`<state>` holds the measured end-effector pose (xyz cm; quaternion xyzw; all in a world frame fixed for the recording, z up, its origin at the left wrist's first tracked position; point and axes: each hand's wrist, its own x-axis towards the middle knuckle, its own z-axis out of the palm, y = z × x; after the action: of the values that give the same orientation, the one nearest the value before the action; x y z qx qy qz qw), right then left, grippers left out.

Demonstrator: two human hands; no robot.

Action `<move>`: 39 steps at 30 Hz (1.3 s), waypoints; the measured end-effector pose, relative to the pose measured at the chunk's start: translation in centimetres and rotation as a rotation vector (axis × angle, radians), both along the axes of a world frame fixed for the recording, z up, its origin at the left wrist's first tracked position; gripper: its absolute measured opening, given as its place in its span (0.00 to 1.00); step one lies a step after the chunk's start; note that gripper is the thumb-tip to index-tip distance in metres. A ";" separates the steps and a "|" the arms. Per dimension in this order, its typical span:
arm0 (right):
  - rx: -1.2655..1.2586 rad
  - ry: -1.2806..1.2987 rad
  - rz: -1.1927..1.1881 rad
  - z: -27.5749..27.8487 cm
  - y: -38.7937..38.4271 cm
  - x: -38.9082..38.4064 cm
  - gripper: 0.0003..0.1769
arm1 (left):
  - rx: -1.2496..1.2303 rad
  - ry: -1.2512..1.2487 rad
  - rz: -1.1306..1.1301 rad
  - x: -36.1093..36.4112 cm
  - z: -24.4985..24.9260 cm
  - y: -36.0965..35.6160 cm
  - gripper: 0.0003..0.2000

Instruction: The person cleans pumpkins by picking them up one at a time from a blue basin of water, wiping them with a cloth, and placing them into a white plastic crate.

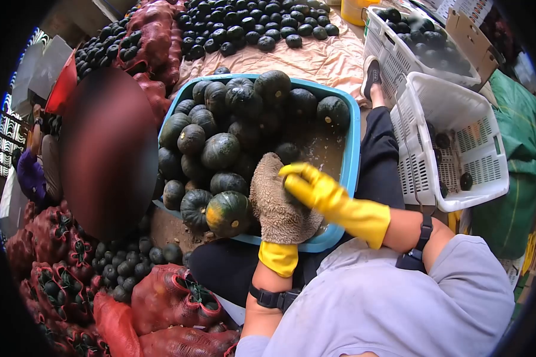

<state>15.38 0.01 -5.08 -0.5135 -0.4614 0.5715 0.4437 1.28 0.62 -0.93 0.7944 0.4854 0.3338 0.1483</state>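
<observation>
A blue tub (352,172) holds many dark green pumpkins (221,150) and some murky water. My left hand (277,202), in a yellow glove, is covered by a brown textured cloth (268,178) over the tub's near side. My right hand (306,187), in a yellow glove, is bent round a dark pumpkin (292,193) that shows only in part between the glove and the cloth. The fingers of my left hand are hidden under the cloth. Beside the cloth lies a green pumpkin with an orange patch (228,213).
White crates (458,199) stand at the right, one with a few pumpkins inside. Red mesh sacks (161,297) and loose pumpkins (125,268) lie at the lower left. More pumpkins (244,27) cover a sheet (274,62) behind the tub. Another person (33,172) is at the far left.
</observation>
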 end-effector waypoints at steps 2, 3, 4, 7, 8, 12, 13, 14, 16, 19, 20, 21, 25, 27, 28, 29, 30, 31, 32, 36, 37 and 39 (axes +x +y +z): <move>0.727 -0.501 -0.099 -1.0 -1.1 -1.8 0.18 | -0.035 -0.059 -0.019 0.2 -0.8 0.4 0.38; 0.733 -0.400 -0.142 -2.5 0.7 -1.7 0.18 | -0.068 -0.098 -0.018 0.4 -1.1 0.6 0.36; 0.696 -0.421 -0.257 -3.6 3.6 -1.8 0.15 | -0.099 -0.125 0.011 0.9 -1.7 0.8 0.35; 0.507 -0.377 -0.472 1.6 4.9 -3.1 0.12 | -0.197 -0.270 0.016 1.6 -2.8 1.6 0.30; 0.549 -0.267 -0.230 1.6 2.4 -2.5 0.13 | -0.254 -0.349 -0.050 1.1 -2.7 2.1 0.28; 0.805 -0.340 0.022 -1.5 1.7 -1.5 0.21 | -0.403 -0.520 -0.128 0.7 -3.6 2.7 0.22; 0.691 -0.439 -0.206 -2.8 3.9 -1.5 0.21 | -0.410 -0.538 -0.114 1.0 -4.2 2.8 0.20; 0.565 -0.522 -0.430 -4.3 5.6 -1.7 0.22 | -0.428 -0.573 -0.107 1.0 -4.6 2.6 0.19; 0.725 -0.378 -0.149 -1.5 3.5 -1.0 0.21 | -0.493 -0.681 -0.122 1.2 -5.5 2.7 0.16; 0.631 -0.351 0.222 -1.3 3.4 0.1 0.22 | -0.723 -1.073 -0.305 1.3 -8.1 3.8 0.12; 0.596 -0.374 0.218 -2.4 5.6 0.9 0.22 | -0.785 -1.217 -0.401 1.3 -10.0 4.3 0.11; 0.711 -0.503 0.071 -4.7 5.8 -1.1 0.22 | -0.859 -1.348 -0.501 0.8 -11.7 4.6 0.10; 0.440 -0.844 -0.342 0.4 1.0 -8.9 0.15 | -0.761 -0.797 -0.350 0.5 -2.2 1.4 0.15; 0.518 -0.309 -0.040 0.9 2.2 -2.9 0.13 | -0.623 -0.572 -0.253 0.8 0.5 0.7 0.19; 0.058 0.040 -0.051 3.7 1.9 -2.3 0.15 | -0.553 -0.516 -0.185 1.0 0.7 0.2 0.22; -0.009 0.268 -0.196 2.3 2.1 -2.9 0.20 | -0.390 -0.498 -0.059 0.8 -2.8 0.2 0.26; 0.125 0.373 -0.330 -0.8 2.3 -3.8 0.25 | -0.235 -0.468 0.083 0.5 -6.2 0.2 0.31; 0.131 0.289 -0.356 -1.8 2.3 -3.6 0.26 | -0.316 -0.508 0.184 1.4 -3.9 0.3 0.33; 0.265 0.098 -0.275 -2.7 2.3 -2.8 0.31 | -0.402 -0.548 0.278 2.2 -1.8 0.1 0.35; 0.397 -0.642 0.310 1.3 1.9 1.7 0.40 | -0.008 -0.314 -0.027 -0.6 -1.0 0.7 0.39; 0.196 -0.601 0.336 3.5 1.7 1.4 0.39 | -0.002 -0.346 -0.081 -0.6 -0.6 0.9 0.37; -0.145 -0.217 0.255 4.6 2.0 0.8 0.37 | 0.052 -0.182 -0.149 -0.9 -1.2 0.9 0.35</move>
<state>16.18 1.97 -0.44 -0.5400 -0.5255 0.5962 0.2771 0.37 1.54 -2.14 0.7982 0.4007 0.4051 0.1955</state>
